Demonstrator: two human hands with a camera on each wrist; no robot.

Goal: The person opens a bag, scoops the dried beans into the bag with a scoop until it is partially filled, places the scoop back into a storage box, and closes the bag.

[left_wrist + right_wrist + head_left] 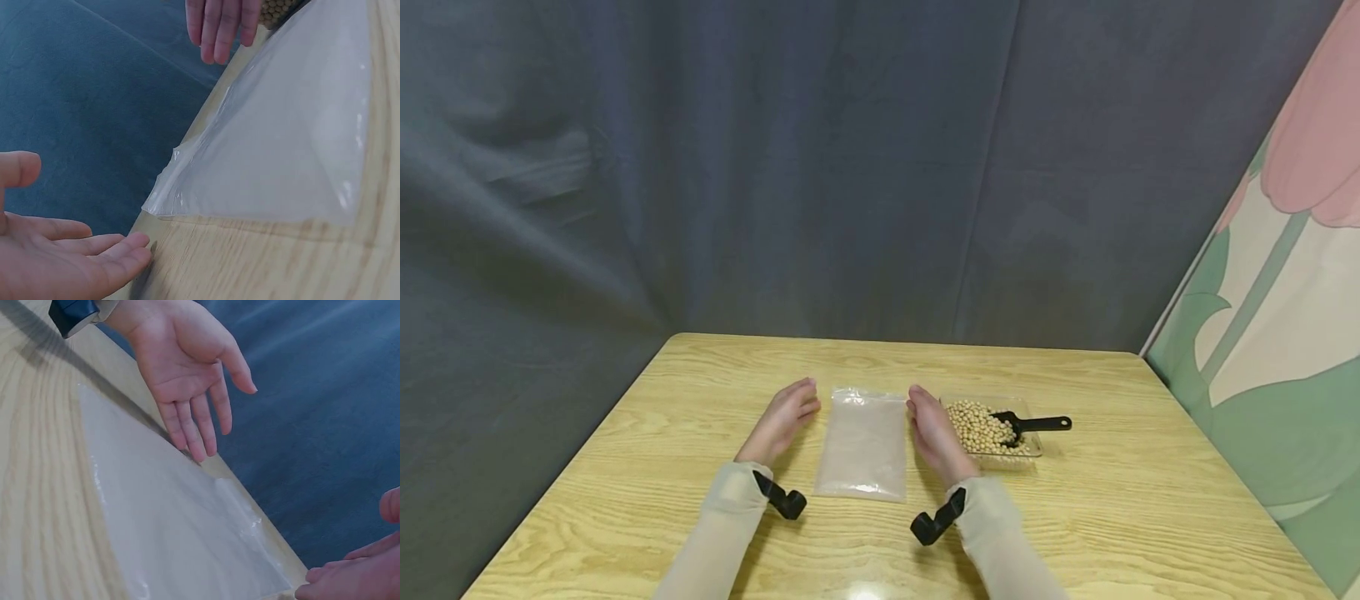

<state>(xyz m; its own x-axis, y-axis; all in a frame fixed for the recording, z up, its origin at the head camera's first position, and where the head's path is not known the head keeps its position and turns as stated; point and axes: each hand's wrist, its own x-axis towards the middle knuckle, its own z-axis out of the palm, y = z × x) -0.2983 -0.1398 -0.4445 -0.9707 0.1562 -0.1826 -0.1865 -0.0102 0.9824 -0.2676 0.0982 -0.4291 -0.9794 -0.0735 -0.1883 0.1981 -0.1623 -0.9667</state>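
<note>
Clear plastic first: seeing a flat bag (863, 450) lying on the wood-grained surface (1112, 500), between the left hand (781, 421) and the right hand (934, 433). Hovering just beside its left edge with the one, not touching it; hovering close along its right edge with the other, not managing to tell contact from a narrow gap. Extending all fingers (125, 256) loosely, leaving slight gaps between them and setting thumbs apart; pinching nothing with either hand. Seeing also, close by the right hand, a clear container (1035, 451) of pale round beans (973, 425), with a black scoop (1041, 424) jutting past its right rim.

Judging ahead, risking a bumped container and scattered beans by swinging the right hand outward, given so little room there. Risking a tipped scoop by catching its overhanging handle. Possibly risking a sliding, creasing bag by brushing such thin film sideways, or a missed grip by closing fingers on an edge lying so flat. Perhaps facing clinging layers too.
</note>
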